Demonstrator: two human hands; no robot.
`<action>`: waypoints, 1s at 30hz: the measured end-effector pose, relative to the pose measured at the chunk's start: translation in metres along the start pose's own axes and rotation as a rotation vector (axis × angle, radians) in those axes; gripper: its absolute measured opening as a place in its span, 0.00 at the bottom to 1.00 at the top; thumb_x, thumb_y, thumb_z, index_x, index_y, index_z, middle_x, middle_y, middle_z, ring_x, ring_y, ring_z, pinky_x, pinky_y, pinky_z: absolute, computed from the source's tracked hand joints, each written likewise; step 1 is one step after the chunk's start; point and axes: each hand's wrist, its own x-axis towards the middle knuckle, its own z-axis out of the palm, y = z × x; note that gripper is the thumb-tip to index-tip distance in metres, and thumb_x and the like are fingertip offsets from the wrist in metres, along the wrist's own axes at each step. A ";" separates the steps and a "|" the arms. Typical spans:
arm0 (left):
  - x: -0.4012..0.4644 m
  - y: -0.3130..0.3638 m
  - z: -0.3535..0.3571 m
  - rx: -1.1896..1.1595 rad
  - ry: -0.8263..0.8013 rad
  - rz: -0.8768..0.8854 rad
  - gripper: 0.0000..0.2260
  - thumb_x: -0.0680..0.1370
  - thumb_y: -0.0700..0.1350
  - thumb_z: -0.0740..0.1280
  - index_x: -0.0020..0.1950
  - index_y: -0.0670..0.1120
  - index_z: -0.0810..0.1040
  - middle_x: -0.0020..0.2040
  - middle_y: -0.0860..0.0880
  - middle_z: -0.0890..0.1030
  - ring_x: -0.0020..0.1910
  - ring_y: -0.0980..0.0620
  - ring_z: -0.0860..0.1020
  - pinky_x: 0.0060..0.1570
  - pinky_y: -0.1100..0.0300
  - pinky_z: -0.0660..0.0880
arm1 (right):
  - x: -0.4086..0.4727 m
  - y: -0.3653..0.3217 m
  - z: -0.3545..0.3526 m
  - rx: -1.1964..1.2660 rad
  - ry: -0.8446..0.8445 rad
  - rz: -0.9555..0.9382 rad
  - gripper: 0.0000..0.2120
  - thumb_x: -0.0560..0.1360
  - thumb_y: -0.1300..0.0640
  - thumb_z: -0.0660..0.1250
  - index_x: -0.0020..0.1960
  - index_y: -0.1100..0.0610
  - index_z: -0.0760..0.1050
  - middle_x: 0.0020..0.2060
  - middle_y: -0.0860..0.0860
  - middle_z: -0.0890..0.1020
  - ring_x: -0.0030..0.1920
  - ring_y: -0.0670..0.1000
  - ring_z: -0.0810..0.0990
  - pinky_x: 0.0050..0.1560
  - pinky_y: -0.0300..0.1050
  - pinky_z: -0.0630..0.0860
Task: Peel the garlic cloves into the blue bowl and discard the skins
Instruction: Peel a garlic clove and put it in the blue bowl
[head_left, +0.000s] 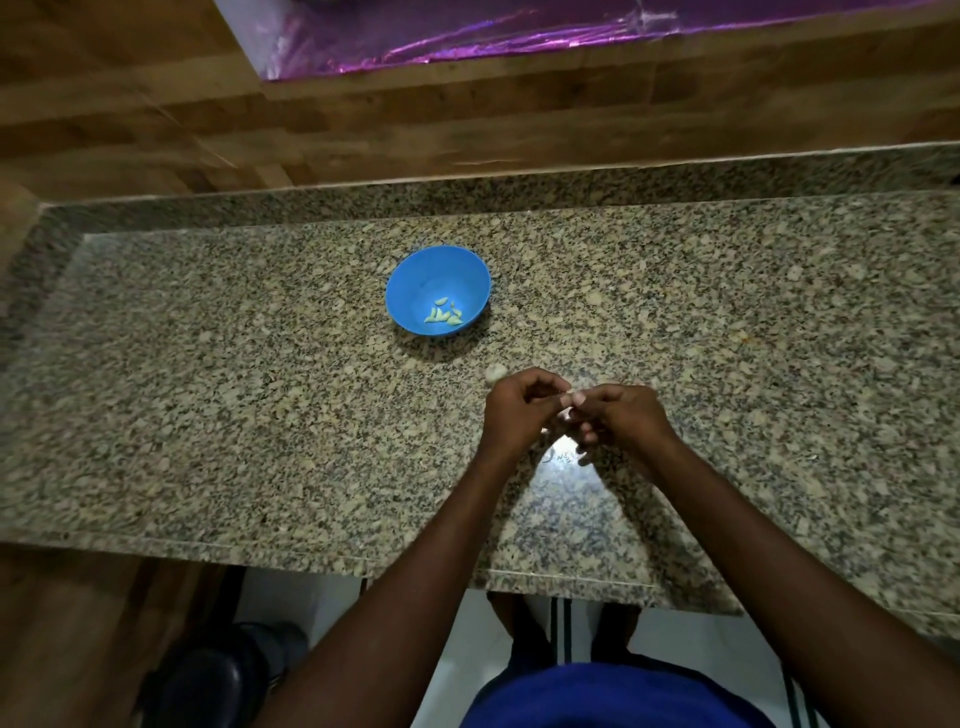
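While several peeled cloves (442, 313) already lie in the bottom of the blue bowl (415, 270), we judge the task part-way through, not finished. The bowl stands on the granite surface (208, 405), toward its far edge and about midway along it.

Nearer the front edge, both hands meet above the surface. The left hand (514, 413) and the right hand (621, 418) have their fingertips curled together on a small pale piece, which we take to be a clove being peeled (570, 399). It is mostly hidden by the fingers, so we cannot tell how much skin is left on it. Both hands pinch it; neither is free.

Just beyond the left hand, between the hands and the bowl, a pale lump (495, 371) rests on the surface. We read it as unpeeled garlic waiting its turn, though it is too small to be sure.

Remaining, as we judge it:
- finish the clove in hand and drop it into the bowl
- peel the lump on the surface
- gather and discard the skins

A few pale flecks (556, 457) lie on the surface under the hands; possibly skins. No bin or waste container shows in view.
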 end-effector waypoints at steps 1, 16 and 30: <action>-0.001 0.000 0.000 0.010 0.000 0.001 0.05 0.73 0.37 0.76 0.47 0.40 0.83 0.38 0.44 0.84 0.36 0.54 0.81 0.37 0.59 0.79 | 0.001 0.000 -0.001 0.004 0.022 -0.003 0.10 0.75 0.60 0.74 0.47 0.68 0.80 0.32 0.63 0.80 0.26 0.55 0.77 0.28 0.51 0.80; -0.001 0.000 -0.008 -0.027 -0.047 0.062 0.07 0.72 0.38 0.77 0.50 0.42 0.85 0.39 0.48 0.84 0.40 0.55 0.81 0.42 0.59 0.79 | 0.001 -0.012 -0.002 0.044 -0.029 -0.041 0.06 0.75 0.64 0.72 0.50 0.66 0.81 0.42 0.61 0.86 0.35 0.55 0.81 0.31 0.40 0.79; -0.006 0.004 -0.013 -0.068 -0.046 0.133 0.05 0.73 0.36 0.76 0.47 0.42 0.86 0.43 0.46 0.87 0.44 0.49 0.85 0.49 0.51 0.82 | 0.006 -0.022 0.002 0.265 -0.084 0.174 0.06 0.74 0.72 0.67 0.50 0.73 0.79 0.41 0.62 0.85 0.34 0.50 0.83 0.35 0.37 0.80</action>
